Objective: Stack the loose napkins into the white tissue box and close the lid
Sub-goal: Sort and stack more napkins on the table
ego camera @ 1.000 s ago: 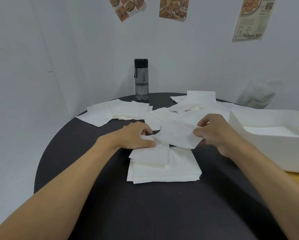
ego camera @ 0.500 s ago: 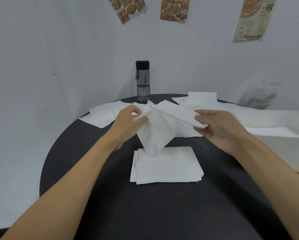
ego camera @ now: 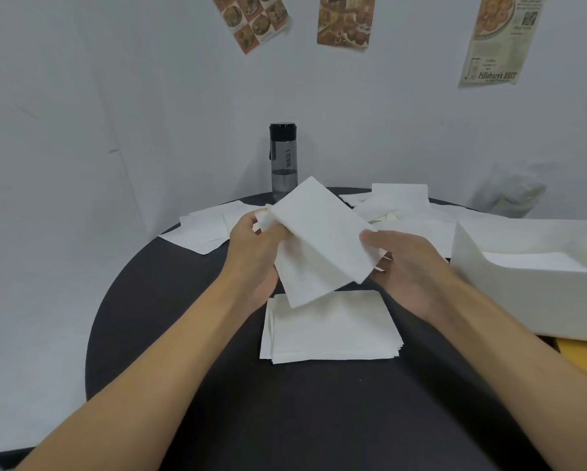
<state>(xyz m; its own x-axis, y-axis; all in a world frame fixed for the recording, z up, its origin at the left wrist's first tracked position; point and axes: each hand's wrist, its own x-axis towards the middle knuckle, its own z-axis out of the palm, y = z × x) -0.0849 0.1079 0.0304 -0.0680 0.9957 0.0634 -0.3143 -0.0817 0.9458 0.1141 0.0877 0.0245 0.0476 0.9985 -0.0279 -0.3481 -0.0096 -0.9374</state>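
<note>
A white napkin [ego camera: 319,243] is held up in the air over the table, tilted. My left hand [ego camera: 254,253] pinches its left edge and my right hand [ego camera: 401,266] grips its right edge with the thumb on top. Right below lies a neat stack of napkins [ego camera: 329,328] on the round black table [ego camera: 285,409]. More loose napkins [ego camera: 207,226] lie spread at the far left, and others [ego camera: 401,202] at the far middle. The open white tissue box [ego camera: 530,297] stands at the right, with white napkins inside.
A dark water bottle [ego camera: 283,161] stands at the table's far edge against the white wall. A crumpled clear plastic bag [ego camera: 506,192] sits behind the box. Something yellow [ego camera: 584,362] pokes out under the box at the right edge.
Both hands lifted a napkin off the stack and raised it. It has swung from hanging down at the left hand to being spread between both hands above the stack.
</note>
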